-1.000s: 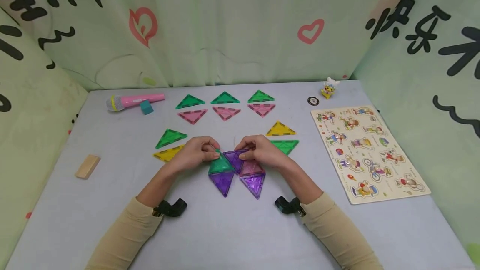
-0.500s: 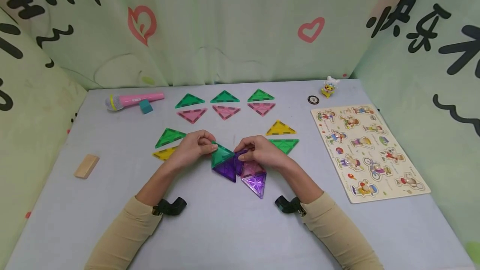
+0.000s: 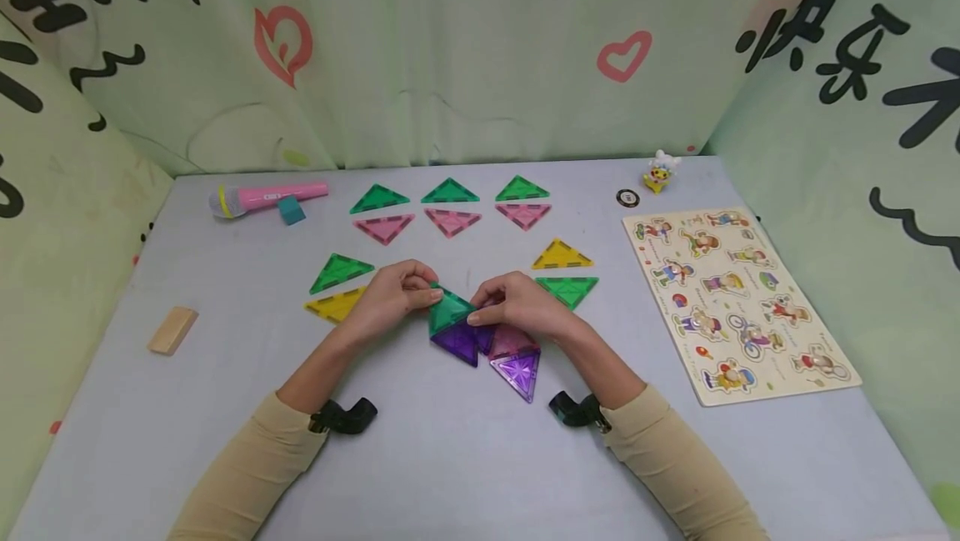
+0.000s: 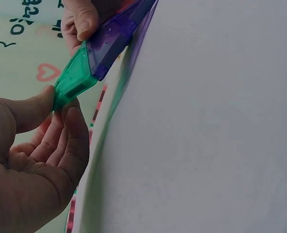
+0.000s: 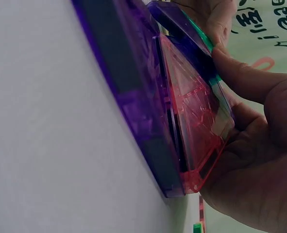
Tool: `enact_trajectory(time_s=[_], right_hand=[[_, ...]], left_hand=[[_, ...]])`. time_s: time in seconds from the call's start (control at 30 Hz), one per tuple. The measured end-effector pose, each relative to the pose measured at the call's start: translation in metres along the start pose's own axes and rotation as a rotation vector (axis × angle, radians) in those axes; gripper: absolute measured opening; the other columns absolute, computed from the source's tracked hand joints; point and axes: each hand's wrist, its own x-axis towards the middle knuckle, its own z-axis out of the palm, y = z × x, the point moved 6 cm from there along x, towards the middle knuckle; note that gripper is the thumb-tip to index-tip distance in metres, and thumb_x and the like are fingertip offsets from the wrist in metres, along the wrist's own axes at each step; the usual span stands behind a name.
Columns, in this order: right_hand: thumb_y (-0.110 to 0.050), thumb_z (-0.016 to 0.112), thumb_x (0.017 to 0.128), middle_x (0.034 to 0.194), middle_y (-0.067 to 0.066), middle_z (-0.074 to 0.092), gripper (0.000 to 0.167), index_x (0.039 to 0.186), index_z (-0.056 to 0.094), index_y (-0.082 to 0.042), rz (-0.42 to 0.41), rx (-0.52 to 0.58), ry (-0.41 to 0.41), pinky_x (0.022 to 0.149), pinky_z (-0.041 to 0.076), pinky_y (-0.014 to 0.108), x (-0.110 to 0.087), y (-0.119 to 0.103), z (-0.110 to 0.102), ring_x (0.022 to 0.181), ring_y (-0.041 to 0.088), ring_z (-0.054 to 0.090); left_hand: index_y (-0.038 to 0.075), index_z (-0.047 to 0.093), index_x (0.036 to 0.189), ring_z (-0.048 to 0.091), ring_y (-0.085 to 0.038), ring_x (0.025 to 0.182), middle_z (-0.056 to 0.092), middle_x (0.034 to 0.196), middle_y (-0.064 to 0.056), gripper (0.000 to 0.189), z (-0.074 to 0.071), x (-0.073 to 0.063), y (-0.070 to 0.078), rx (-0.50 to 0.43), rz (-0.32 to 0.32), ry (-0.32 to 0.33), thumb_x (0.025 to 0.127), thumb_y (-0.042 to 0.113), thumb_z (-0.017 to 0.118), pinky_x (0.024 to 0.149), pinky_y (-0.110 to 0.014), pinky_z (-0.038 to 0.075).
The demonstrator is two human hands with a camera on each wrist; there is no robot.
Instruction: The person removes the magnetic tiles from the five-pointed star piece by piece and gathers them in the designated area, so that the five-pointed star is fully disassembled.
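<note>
My left hand [image 3: 390, 298] pinches the outer corner of a green translucent triangular magnetic tile [image 3: 449, 308] between thumb and fingers. A purple triangular tile [image 3: 459, 343] adjoins the green one along an edge. My right hand [image 3: 521, 305] pinches the joined tiles near the middle, its thumb at the meeting of green and purple. Below that hand are a pink tile [image 3: 512, 341] and another purple tile [image 3: 519, 373], edge to edge. In the right wrist view the pink tile [image 5: 192, 102] stands tilted against a purple tile [image 5: 128, 92]. A further purple tile is mostly hidden between them.
Green tiles [image 3: 450, 190] and pink tiles [image 3: 452, 222] lie in pairs at the back. Yellow tiles [image 3: 561, 255] and green ones flank the hands. A pink toy microphone [image 3: 273, 197], teal block [image 3: 291, 210], wooden block [image 3: 173, 330], picture board [image 3: 738, 308] and figurine [image 3: 660, 172] surround them.
The left green and purple tiles have swung up and right, overlapping the middle purple tile. The right thumb has shifted onto their meeting edge. The pink and purple pair on the right has moved slightly right.
</note>
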Motion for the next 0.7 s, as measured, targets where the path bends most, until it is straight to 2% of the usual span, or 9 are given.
enact_trajectory(time_s=[0.2,0.27,0.37,0.43,0.53,0.7], right_hand=[[-0.025,0.075,0.088,0.084,0.0,0.072,0.012,0.09,0.077,-0.013,-0.008,-0.028,-0.006,0.071,0.046,0.028,-0.001,-0.002,0.002,0.076,0.013,0.056],[-0.024,0.075,0.088,0.087,0.0,0.073,0.012,0.091,0.077,-0.013,-0.017,-0.041,-0.019,0.073,0.047,0.028,-0.001,-0.003,0.002,0.079,0.014,0.057],[-0.025,0.075,0.088,0.092,-0.001,0.074,0.011,0.093,0.078,-0.016,-0.023,-0.071,-0.035,0.075,0.048,0.029,-0.002,-0.004,0.003,0.083,0.014,0.058],[-0.026,0.075,0.088,0.093,-0.001,0.074,0.011,0.093,0.078,-0.016,-0.023,-0.081,-0.043,0.076,0.047,0.029,-0.002,-0.003,0.004,0.085,0.014,0.058],[-0.025,0.075,0.088,0.093,-0.001,0.074,0.011,0.094,0.078,-0.016,-0.022,-0.086,-0.046,0.077,0.047,0.03,-0.003,-0.002,0.004,0.086,0.015,0.057],[-0.021,0.073,0.09,0.095,0.001,0.074,0.013,0.1,0.077,-0.015,-0.03,-0.058,-0.087,0.08,0.047,0.03,-0.003,-0.001,0.005,0.086,0.016,0.057]], left_hand=[[0.006,0.06,0.108,0.06,-0.019,0.078,0.066,0.087,-0.004,0.022,-0.002,0.002,-0.003,-0.073,0.006,0.019,0.094,0.02,0.069,0.074,-0.025,0.053],[0.005,0.06,0.109,0.062,-0.018,0.079,0.065,0.087,-0.004,0.023,-0.007,0.003,-0.003,-0.111,0.009,0.047,0.094,0.019,0.069,0.076,-0.023,0.055],[0.006,0.06,0.112,0.065,-0.018,0.08,0.067,0.089,-0.006,0.023,-0.02,0.003,-0.001,-0.112,0.02,0.114,0.095,0.019,0.068,0.077,-0.022,0.057],[0.007,0.062,0.111,0.066,-0.018,0.082,0.068,0.09,-0.007,0.022,-0.027,0.004,0.001,-0.06,0.034,0.156,0.094,0.019,0.069,0.077,-0.023,0.057],[0.009,0.065,0.108,0.066,-0.02,0.084,0.07,0.092,-0.009,0.021,-0.033,0.007,0.006,0.071,0.065,0.206,0.093,0.021,0.071,0.076,-0.027,0.056],[0.011,0.067,0.105,0.064,-0.022,0.086,0.071,0.094,-0.008,0.019,-0.038,0.015,0.009,0.295,0.086,0.244,0.092,0.024,0.072,0.075,-0.033,0.052]])
